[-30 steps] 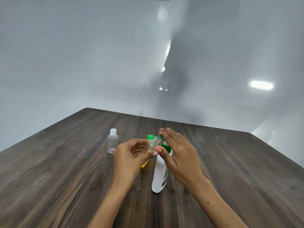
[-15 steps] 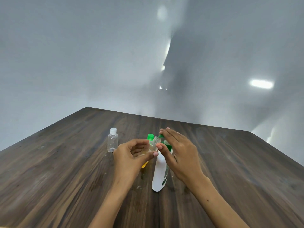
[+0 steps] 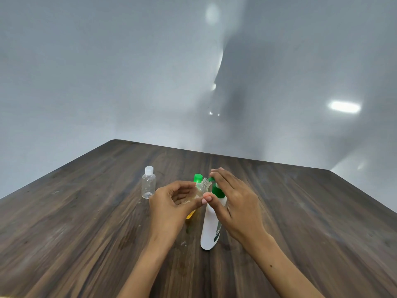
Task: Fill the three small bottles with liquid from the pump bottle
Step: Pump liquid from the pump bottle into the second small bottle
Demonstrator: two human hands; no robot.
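Note:
A white pump bottle with a green pump head stands on the wooden table. My right hand lies over the pump head with straight fingers pressing on it. My left hand grips a small clear uncapped bottle, tilted with its threaded neck at the green nozzle. Behind my left hand stands a green-capped small bottle with yellow liquid, mostly hidden. An empty clear bottle with a white cap stands to the left.
The dark wooden table reaches to a far edge in front of a plain grey wall. A few small drops or specks lie on the wood near the pump bottle's base.
Almost nothing has moved; both hands stay at the pump bottle, and my right hand's fingers sit slightly lower on the pump head.

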